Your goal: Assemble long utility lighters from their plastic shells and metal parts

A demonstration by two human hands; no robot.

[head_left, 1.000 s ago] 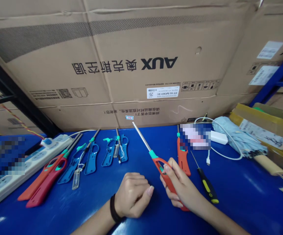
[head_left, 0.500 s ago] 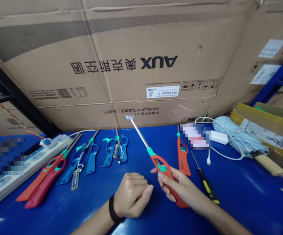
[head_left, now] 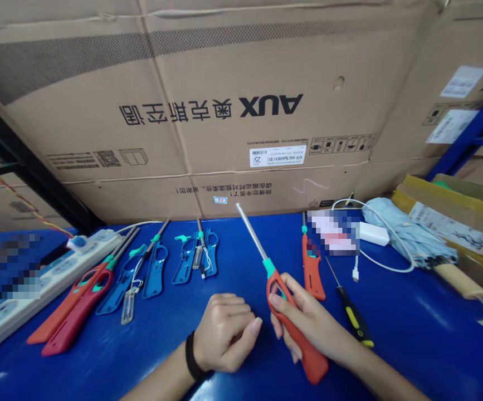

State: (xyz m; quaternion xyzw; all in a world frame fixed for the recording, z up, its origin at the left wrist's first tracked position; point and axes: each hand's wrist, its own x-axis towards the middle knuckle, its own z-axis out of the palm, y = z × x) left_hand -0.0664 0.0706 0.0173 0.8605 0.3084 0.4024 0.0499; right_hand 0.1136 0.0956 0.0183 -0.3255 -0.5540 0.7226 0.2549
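My right hand [head_left: 303, 318] is shut around a red utility lighter [head_left: 311, 356], fingers wrapped near its looped handle. The lighter has a teal collar and a long steel nozzle [head_left: 252, 236] pointing up and away. My left hand [head_left: 224, 334] rests on the blue table [head_left: 391, 340] as a loose fist, holding nothing, with a black wristband [head_left: 190, 356]. An orange-red lighter [head_left: 311, 273] and a black-and-yellow screwdriver [head_left: 353, 320] lie just right of my right hand. Several blue lighter bodies [head_left: 155, 273] lie beyond my left hand.
Two red lighters [head_left: 78, 306] lie at left beside a white power strip [head_left: 66, 267]. At right are a white charger [head_left: 374, 234] with its cable and a pale blue umbrella [head_left: 408, 234]. A large AUX cardboard box [head_left: 208, 111] stands along the table's far side.
My right hand has turned the lighter, swinging its nozzle rightward and more upright, and the handle's lower end now sits lower. My left hand has not visibly moved.
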